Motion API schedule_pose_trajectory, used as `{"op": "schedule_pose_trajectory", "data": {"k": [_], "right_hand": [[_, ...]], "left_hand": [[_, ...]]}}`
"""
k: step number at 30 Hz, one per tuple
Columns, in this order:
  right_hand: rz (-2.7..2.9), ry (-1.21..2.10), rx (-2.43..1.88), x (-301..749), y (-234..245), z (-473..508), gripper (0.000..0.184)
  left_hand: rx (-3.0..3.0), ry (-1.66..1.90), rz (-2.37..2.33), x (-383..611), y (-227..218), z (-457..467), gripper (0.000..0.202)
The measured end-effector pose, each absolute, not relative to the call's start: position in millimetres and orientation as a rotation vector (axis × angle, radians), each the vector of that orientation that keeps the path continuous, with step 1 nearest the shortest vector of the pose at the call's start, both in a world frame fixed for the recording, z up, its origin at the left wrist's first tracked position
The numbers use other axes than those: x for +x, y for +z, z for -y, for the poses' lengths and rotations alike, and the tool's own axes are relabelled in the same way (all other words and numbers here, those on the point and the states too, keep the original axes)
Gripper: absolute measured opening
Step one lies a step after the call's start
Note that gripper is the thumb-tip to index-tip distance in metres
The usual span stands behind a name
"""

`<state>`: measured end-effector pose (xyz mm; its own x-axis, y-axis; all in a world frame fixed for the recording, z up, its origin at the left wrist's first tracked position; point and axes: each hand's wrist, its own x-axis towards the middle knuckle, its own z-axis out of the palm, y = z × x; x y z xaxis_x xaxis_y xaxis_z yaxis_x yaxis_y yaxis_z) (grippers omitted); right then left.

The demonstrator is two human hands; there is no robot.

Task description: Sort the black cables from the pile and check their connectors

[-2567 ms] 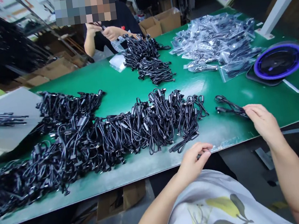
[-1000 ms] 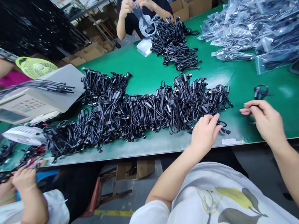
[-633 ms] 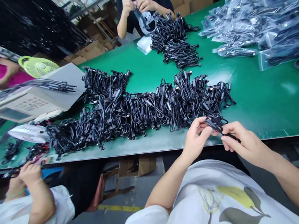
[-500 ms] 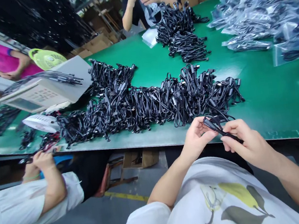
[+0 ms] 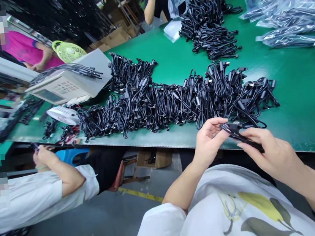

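My left hand (image 5: 209,139) and my right hand (image 5: 270,150) hold one short black cable (image 5: 238,133) between them, just at the near edge of the green table (image 5: 292,90). The left fingers pinch its connector end; the right hand is closed round the looped rest. Right behind my hands a long heap of black cables (image 5: 172,100) stretches leftward along the table.
A second cable heap (image 5: 209,27) lies by a person in black opposite. Bagged cables (image 5: 290,9) pile at the far right. A beige tester box (image 5: 67,83) stands left, with a person in white (image 5: 39,186) seated beside me. Cardboard boxes sit under the table.
My right hand brought a cable from the right toward the left hand, and both closed on it at the table edge. The view swung left and showed the seated person.
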<state>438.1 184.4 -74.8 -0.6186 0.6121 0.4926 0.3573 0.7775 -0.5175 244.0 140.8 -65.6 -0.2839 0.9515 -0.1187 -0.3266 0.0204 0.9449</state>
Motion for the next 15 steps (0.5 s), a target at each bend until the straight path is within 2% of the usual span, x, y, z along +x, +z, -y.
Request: {"op": "schedule_pose_trajectory", "data": {"k": [12, 15], "right_hand": [[2.316, 0.301, -0.692, 433.2, -73.6, -185.9, 0.029], [2.313, 0.185, -0.65, 436.2, -69.5, -186.0, 0.035]], "left_hand": [[0.765, 1.509, -1.139, 243.1, -69.7, -142.0, 0.041], [0.916, 1.535, -1.242, 242.1, -69.8, -138.3, 0.045]]}}
